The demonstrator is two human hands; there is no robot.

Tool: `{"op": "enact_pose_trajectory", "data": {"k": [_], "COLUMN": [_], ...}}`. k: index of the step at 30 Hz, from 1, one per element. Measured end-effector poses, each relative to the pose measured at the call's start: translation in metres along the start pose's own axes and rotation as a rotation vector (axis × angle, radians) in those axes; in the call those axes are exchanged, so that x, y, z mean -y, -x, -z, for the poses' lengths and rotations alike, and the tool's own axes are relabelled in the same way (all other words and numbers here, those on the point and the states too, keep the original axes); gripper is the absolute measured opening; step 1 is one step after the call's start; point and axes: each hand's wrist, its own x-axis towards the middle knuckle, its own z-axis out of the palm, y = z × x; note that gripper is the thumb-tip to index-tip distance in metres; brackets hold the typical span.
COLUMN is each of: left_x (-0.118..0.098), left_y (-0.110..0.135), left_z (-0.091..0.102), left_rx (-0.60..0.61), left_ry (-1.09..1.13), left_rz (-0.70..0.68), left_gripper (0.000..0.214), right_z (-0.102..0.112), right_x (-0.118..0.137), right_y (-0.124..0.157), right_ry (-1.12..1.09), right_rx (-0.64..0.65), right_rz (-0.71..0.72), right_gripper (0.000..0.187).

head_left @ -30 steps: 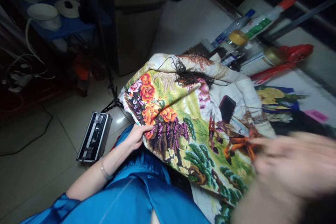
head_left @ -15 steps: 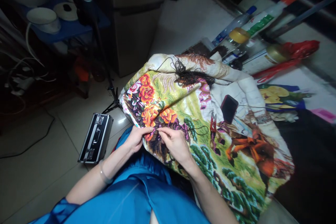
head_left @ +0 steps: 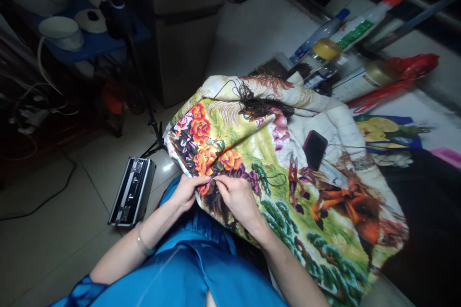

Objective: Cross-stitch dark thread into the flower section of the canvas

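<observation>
A large cross-stitch cloth [head_left: 248, 141] with orange flowers, green pines and a reddish-brown animal lies across my lap and the surface at right. My left hand [head_left: 188, 192] is closed on its near left edge, thumb on top beside an orange flower. Close by, my right hand [head_left: 239, 201] pinches a tiny needle, mostly hidden by the fingertips, almost touching the left thumb. Dark thread [head_left: 279, 181] loops on the cloth right of that hand. Red thread snips [head_left: 293, 171] and a dark phone-like device [head_left: 315, 149] rest farther right. Toward the back lies a tangled bundle of dark threads [head_left: 264, 107].
Bottles and jars [head_left: 326, 50] crowd the back right, near a red plastic bag [head_left: 412, 69]. A black and silver case [head_left: 132, 192] stands on the floor at left, by a black tripod [head_left: 154, 136]. A white pot [head_left: 61, 33] sits on a blue stool [head_left: 97, 48].
My right fingertips have shifted slightly left, toward my left thumb. The left hand keeps its hold on the cloth edge, and the things lying on the cloth stay put.
</observation>
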Motion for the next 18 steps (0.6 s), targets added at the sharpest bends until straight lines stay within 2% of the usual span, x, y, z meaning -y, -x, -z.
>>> {"op": "enact_pose_trajectory", "data": {"k": [5,11,15,18], "left_x": [0.000,0.001,0.000,-0.002], "left_y": [0.001,0.001,0.001,0.001], "left_z": [-0.001,0.000,-0.003,-0.005], "left_rx": [0.008,-0.005,-0.020,-0.037], "left_ry": [-0.004,-0.009,-0.012,-0.016], "left_rz": [-0.015,-0.003,0.017,0.048], "left_gripper": [0.066,0.060,0.057,0.054], "right_z": [-0.008,-0.014,-0.013,-0.013], "right_x": [0.003,-0.001,-0.004,-0.004], "right_y": [0.001,0.003,0.005,0.005], "right_ry": [0.084,-0.186,-0.271,-0.351], "right_rx": [-0.003,-0.098,-0.191,-0.197], "right_rz": [-0.024,-0.072,-0.039,-0.052], "right_gripper": [0.022,0.017,0.016,0.016]}}
